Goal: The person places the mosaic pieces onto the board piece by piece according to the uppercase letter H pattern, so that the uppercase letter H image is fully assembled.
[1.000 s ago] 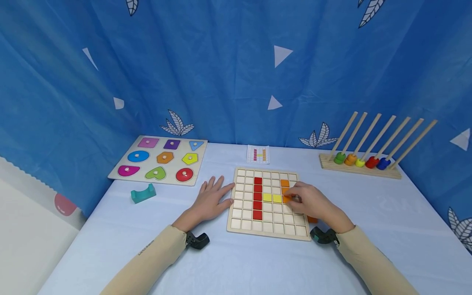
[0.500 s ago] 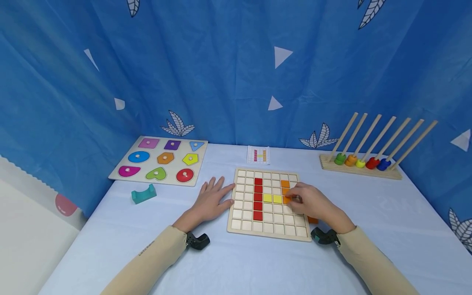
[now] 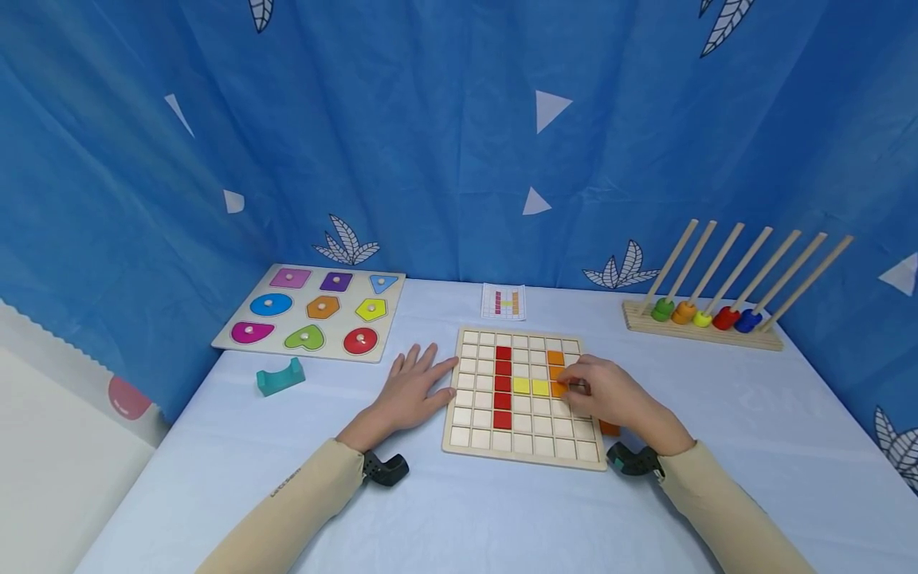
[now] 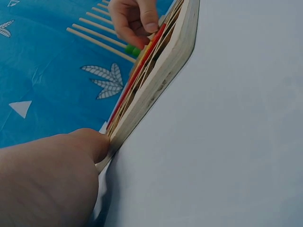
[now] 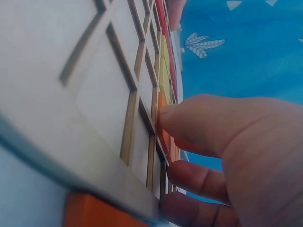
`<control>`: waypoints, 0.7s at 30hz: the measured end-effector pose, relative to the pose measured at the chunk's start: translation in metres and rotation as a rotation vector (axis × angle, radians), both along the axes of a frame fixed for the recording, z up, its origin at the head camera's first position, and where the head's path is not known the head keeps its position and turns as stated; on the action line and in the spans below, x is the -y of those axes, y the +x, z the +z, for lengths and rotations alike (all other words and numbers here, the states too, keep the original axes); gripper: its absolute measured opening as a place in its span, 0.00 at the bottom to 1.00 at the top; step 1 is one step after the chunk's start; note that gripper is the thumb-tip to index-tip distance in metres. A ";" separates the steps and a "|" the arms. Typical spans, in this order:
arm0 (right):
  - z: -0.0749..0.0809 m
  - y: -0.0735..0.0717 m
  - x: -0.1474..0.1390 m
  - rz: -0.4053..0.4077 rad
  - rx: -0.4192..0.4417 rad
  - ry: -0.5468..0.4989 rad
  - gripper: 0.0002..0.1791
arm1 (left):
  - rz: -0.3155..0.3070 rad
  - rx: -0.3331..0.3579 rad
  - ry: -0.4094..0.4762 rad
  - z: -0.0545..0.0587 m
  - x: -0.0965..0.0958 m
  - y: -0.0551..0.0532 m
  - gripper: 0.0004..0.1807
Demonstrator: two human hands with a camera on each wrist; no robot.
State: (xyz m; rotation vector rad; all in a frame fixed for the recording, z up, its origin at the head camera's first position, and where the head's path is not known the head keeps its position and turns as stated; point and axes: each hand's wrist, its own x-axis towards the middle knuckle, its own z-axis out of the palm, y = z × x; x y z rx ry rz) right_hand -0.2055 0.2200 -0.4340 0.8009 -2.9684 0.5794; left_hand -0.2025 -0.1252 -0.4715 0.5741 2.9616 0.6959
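A wooden grid board (image 3: 523, 458) lies on the table. In it sit a column of red square tiles (image 3: 503, 383), two yellow tiles (image 3: 531, 387) to their right, and orange tiles (image 3: 555, 358) farther right. With thumb and fingertips, my right hand (image 3: 610, 392) pinches an orange tile (image 5: 162, 118) in the cell beside the yellow ones. That hand covers some cells behind it. Flat on the table, my left hand (image 3: 409, 392) has its fingers spread, the thumb and index finger touching the board's left edge. More orange (image 3: 610, 429) shows beside the board's right edge, partly hidden.
Behind the board lies a small pattern card (image 3: 504, 302). A knobbed shape puzzle (image 3: 333, 339) is at the back left, with a teal curved block (image 3: 280, 377) in front. A peg stand (image 3: 703, 328) with coloured rings stands at the back right, before a blue curtain (image 3: 445, 143).
Both hands keep nearly the same place and pose. The whole head view has shifted very slightly; tiles and board look unchanged.
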 end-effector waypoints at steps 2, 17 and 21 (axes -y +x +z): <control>0.000 0.000 0.000 -0.004 0.002 0.000 0.13 | -0.001 0.000 0.001 0.000 0.000 0.000 0.34; 0.003 0.000 0.000 -0.018 0.011 0.023 0.12 | 0.002 0.001 0.004 0.001 0.000 0.001 0.33; 0.004 0.001 -0.001 -0.020 0.014 0.017 0.12 | 0.001 0.000 0.005 0.001 0.000 0.001 0.33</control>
